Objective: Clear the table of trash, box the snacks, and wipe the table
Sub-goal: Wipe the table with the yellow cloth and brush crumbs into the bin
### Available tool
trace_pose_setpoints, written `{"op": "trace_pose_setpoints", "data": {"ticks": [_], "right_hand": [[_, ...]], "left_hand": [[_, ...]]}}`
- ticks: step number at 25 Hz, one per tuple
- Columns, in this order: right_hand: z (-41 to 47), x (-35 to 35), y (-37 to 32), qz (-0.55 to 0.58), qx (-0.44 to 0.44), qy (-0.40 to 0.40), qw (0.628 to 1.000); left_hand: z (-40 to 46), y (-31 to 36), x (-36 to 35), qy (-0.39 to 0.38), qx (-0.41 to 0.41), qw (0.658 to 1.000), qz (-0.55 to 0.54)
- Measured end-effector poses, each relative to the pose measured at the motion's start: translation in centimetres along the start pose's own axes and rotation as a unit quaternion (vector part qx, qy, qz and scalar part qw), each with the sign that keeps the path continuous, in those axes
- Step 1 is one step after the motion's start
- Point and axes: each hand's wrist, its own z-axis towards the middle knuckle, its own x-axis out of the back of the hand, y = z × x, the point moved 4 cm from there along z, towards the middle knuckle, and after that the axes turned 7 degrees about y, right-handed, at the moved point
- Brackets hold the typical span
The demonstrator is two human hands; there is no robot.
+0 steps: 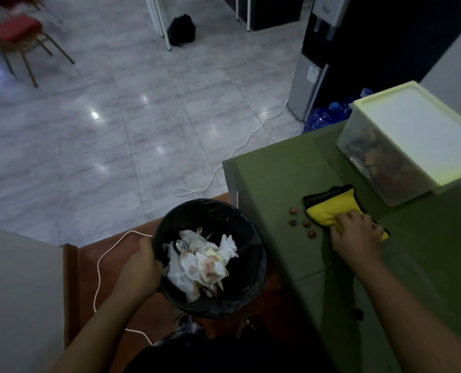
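Green cloth: covers the table (291, 184), lower right of frame; four small brown crumbs (303, 223) lie on it just left of the rag.
Rag: yellow with a black edge (331, 208), flat on the table, right of centre; the crumbs sit between it and the table's left edge.
Right hand: (354, 232) palm down on the near end of the rag, fingers bent and pressed onto it, holding it to the cloth. Judged placed so as to push the crumbs left, toward the edge.
Bin: black, bag-lined (210, 258), lower centre, below and just beside the table's left edge. Judged held there to catch what is swept off.
Bin contents: crumpled white tissues (197, 265), some stained pink, and a dark-handled item I cannot name.
Left hand: (140, 267) on the bin's left rim, fingers closed around it, thumb side up; keeps the bin steady.
Box: clear, with a pale lid on (401, 146), right of frame, behind the rag. Snack packets show dimly through the wall; count cannot be told.
Stage, judged: trash binned, snacks boxed, wiping in hand; crumbs not yet cleared.
Risk, judged: the crumbs are round and may roll past the rim to the floor if the push is fast.
Cable: white (100, 265), loops on the floor left of the bin.
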Motion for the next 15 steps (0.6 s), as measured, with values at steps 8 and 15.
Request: {"op": "trace_pose_setpoints", "data": {"ticks": [8,15], "right_hand": [[-1.5,-2.1,-0.9,0.223,0.006,-0.082,0.971],[-6.2,-1.2,-5.3,0.387,-0.089,-0.07,0.915]], "left_hand": [[-0.3,2.2,-0.6,-0.012,-0.026,0.999,-0.029],[0.0,1.8,-1.5,-0.024,-0.022,0.999,-0.034]]}}
